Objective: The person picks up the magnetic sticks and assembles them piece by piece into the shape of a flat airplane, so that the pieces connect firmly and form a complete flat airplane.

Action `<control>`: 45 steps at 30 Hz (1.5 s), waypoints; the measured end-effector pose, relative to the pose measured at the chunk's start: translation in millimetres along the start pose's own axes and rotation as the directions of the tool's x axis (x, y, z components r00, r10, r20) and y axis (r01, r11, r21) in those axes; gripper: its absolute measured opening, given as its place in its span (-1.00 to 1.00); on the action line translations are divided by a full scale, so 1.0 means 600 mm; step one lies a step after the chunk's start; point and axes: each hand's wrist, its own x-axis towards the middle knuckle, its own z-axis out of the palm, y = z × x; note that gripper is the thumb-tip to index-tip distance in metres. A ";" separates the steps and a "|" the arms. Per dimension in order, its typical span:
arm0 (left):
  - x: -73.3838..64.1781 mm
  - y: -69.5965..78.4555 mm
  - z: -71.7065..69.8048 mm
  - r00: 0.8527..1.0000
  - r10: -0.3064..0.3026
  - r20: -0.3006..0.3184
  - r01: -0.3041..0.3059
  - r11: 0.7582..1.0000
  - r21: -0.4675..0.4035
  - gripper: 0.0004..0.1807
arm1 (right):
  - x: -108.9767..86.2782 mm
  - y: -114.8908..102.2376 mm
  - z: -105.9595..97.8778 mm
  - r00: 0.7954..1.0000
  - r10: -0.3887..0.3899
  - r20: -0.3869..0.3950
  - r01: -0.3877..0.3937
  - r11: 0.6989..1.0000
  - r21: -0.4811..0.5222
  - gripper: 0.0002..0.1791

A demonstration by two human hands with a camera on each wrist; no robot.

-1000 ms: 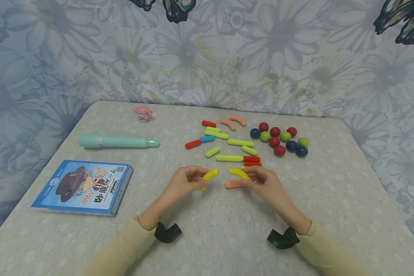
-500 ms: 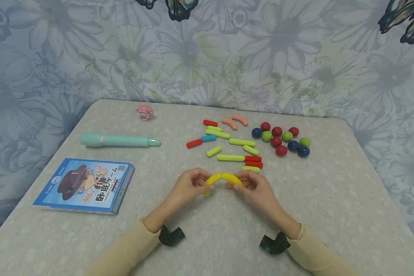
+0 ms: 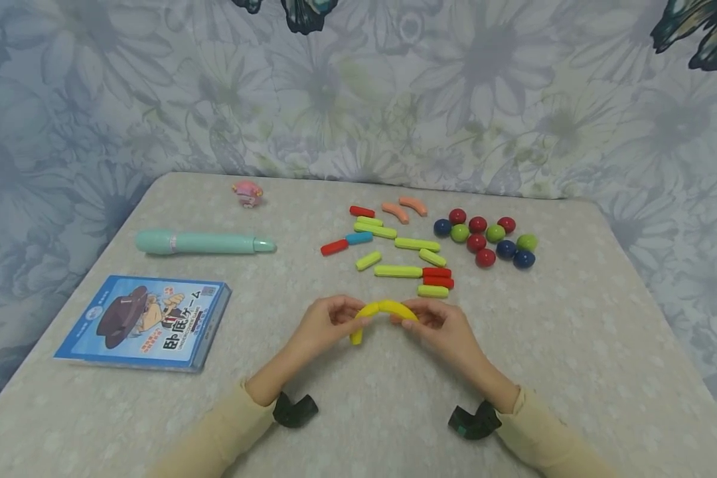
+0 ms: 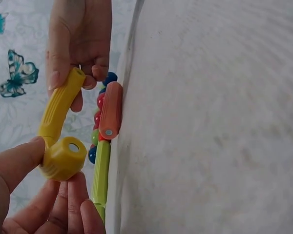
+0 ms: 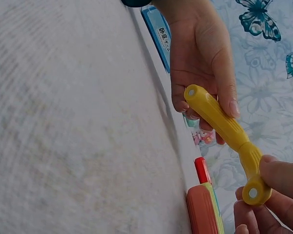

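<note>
Two yellow curved magnetic rods meet end to end in an arch, held above the table between the hands. My left hand (image 3: 325,322) pinches the left yellow rod (image 3: 358,325) between thumb and fingers; its free end points down toward me. The right yellow rod (image 3: 398,308) is pinched by my right hand (image 3: 445,325). In both wrist views the joint between the rods shows as touching, and metal discs are visible on the free ends. An orange curved rod (image 4: 111,109) lies on the table below, mostly covered by the right hand in the head view.
Beyond the hands lie several lime rods (image 3: 397,271), red rods (image 3: 438,283), a blue rod (image 3: 359,237) and orange curved rods (image 3: 396,212). Coloured balls (image 3: 477,243) cluster at right. At left are a blue game box (image 3: 143,322), a mint-green wand (image 3: 209,243) and a pink figurine (image 3: 248,193).
A second ago the two yellow rods were apart. The hands came together and the rod ends met. Since then the left rod has tilted, its free end lower.
</note>
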 end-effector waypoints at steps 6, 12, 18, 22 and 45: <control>-0.003 -0.012 0.001 1.000 0.004 0.029 -0.004 1.000 0.009 -0.69 | -0.002 0.004 0.006 0.999 0.039 -0.014 -0.039 0.998 -0.047 -0.66; -0.006 -0.017 0.000 0.999 0.010 0.051 -0.010 1.000 0.010 -0.70 | -0.002 0.006 0.011 0.995 0.090 -0.040 -0.092 0.995 -0.041 -0.69; 0.000 -0.012 -0.003 0.996 0.042 0.081 -0.041 0.999 -0.010 -0.71 | 0.000 -0.001 0.009 0.998 0.061 -0.005 -0.061 0.997 -0.055 -0.70; -0.001 -0.010 -0.001 0.991 0.037 0.125 -0.036 0.999 -0.013 -0.69 | -0.007 -0.022 0.010 0.999 0.029 0.019 -0.028 0.998 -0.057 -0.72; -0.007 -0.015 -0.019 0.985 -0.101 0.136 0.118 0.985 -0.123 -0.62 | 0.019 0.012 -0.054 0.997 -0.068 -0.031 0.063 0.987 -0.148 -0.72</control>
